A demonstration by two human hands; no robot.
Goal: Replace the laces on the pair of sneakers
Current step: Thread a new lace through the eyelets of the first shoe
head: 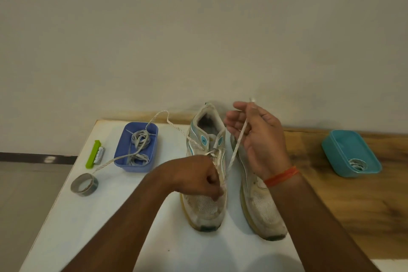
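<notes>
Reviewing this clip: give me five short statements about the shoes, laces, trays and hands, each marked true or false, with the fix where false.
1. The right hand holds a lace end raised above the sneakers. True.
2. The left hand lies flat on the table, away from the shoes. False: its fingers are curled at the lacing of the left sneaker.
3. The blue tray holds loose laces. True.
4. The teal tray sits on the white board. False: it sits on the wooden surface to the right.
5. The roll of tape is inside the blue tray. False: it lies on the white board, in front of the tray.
</notes>
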